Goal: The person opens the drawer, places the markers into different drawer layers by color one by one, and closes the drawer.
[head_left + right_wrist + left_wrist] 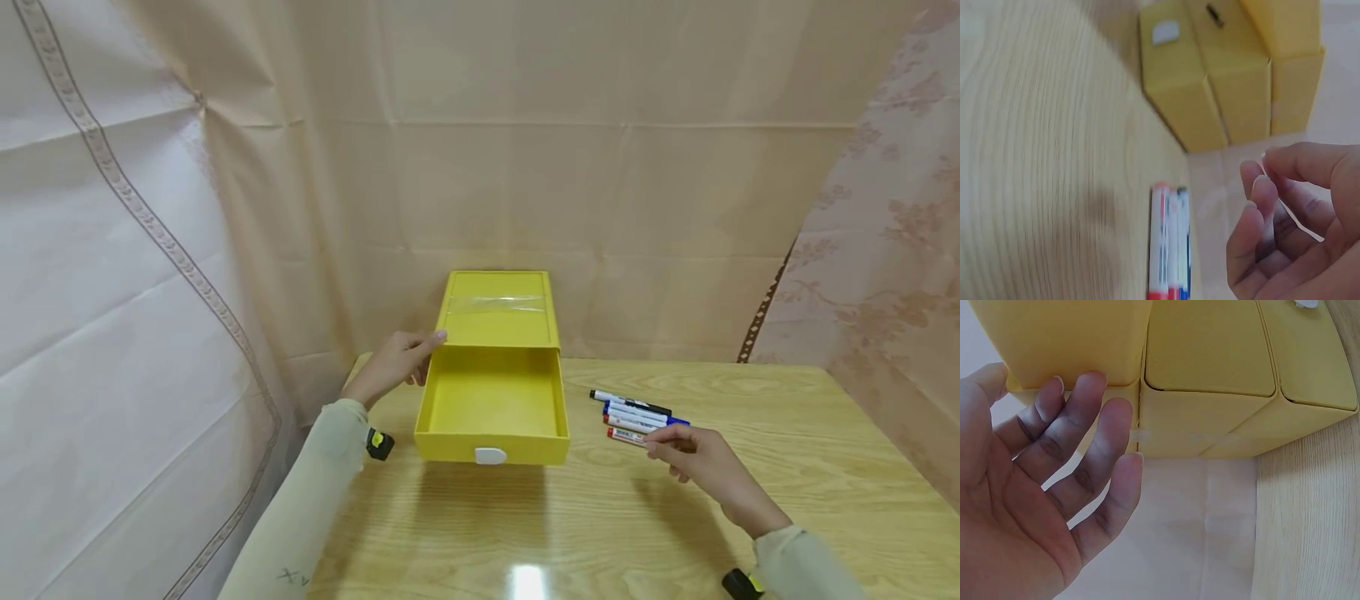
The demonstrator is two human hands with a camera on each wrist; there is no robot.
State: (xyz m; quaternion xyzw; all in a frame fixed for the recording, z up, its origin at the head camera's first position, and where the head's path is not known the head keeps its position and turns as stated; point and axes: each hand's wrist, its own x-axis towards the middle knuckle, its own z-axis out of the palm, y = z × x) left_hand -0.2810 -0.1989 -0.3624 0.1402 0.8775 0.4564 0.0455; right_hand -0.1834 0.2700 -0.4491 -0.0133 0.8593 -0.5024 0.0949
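Note:
A yellow drawer cabinet (498, 308) stands against the back curtain, clear tape across its top. Its top drawer (491, 448) is pulled out, with a white handle on the front. My left hand (397, 365) holds the cabinet's front left corner, thumb on the top edge and fingers curved beside the drawer; the left wrist view shows this hand (1066, 462) from the palm side. Several white whiteboard markers (633, 421) with black, blue and red caps lie to the right. Over their near end hovers my right hand (701, 462), fingers loosely bent, nothing seen between them in the right wrist view.
The cabinet has lower drawers (1172, 62) stacked beneath the pulled-out one, still pushed in. A wooden table (600, 525) bears everything. Fabric curtains (495, 167) hang behind and at both sides.

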